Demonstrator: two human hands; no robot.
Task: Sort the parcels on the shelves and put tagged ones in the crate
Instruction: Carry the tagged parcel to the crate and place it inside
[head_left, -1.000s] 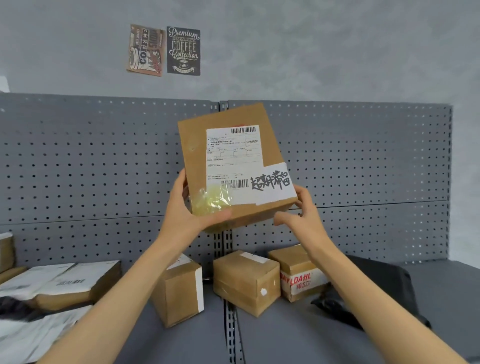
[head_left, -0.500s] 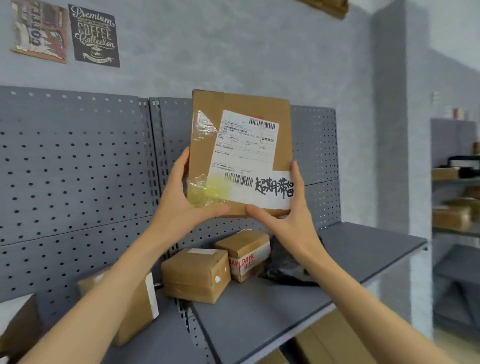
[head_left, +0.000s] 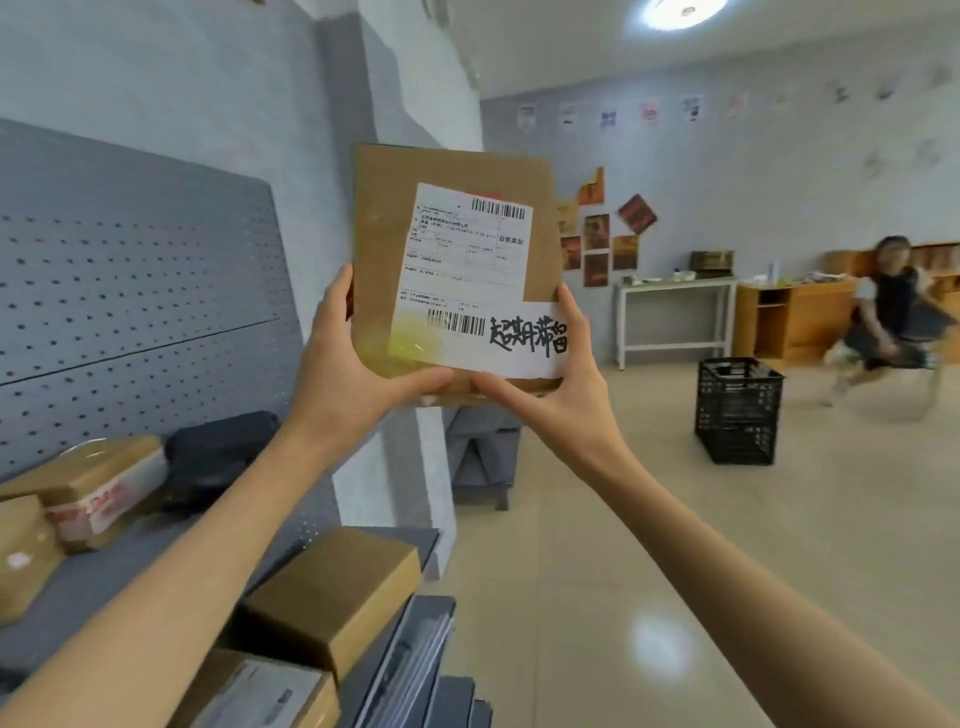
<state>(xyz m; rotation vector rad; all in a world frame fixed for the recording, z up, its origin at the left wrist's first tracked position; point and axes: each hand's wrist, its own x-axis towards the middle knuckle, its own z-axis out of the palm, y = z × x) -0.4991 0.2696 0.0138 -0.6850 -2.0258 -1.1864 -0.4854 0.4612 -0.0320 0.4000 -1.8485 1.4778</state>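
I hold a flat brown cardboard parcel (head_left: 384, 234) upright in front of me with both hands. It carries a white shipping label with barcodes and a white tag with black handwritten characters at its lower right. My left hand (head_left: 348, 374) grips its lower left edge, thumb across the bottom. My right hand (head_left: 561, 395) grips its lower right corner. A black plastic crate (head_left: 737, 410) stands on the floor to the right, well beyond the parcel.
The grey pegboard shelf (head_left: 130, 322) at my left holds brown boxes (head_left: 98, 483) and a black bag (head_left: 218, 452). More boxes (head_left: 337, 587) sit on a lower shelf. Beyond the crate a seated person (head_left: 888, 322) is by a white table (head_left: 675, 312) and wooden cabinets.
My view has swung right, away from the shelf toward the open room, bringing the crate into sight. Both hands keep the same hold on the parcel.
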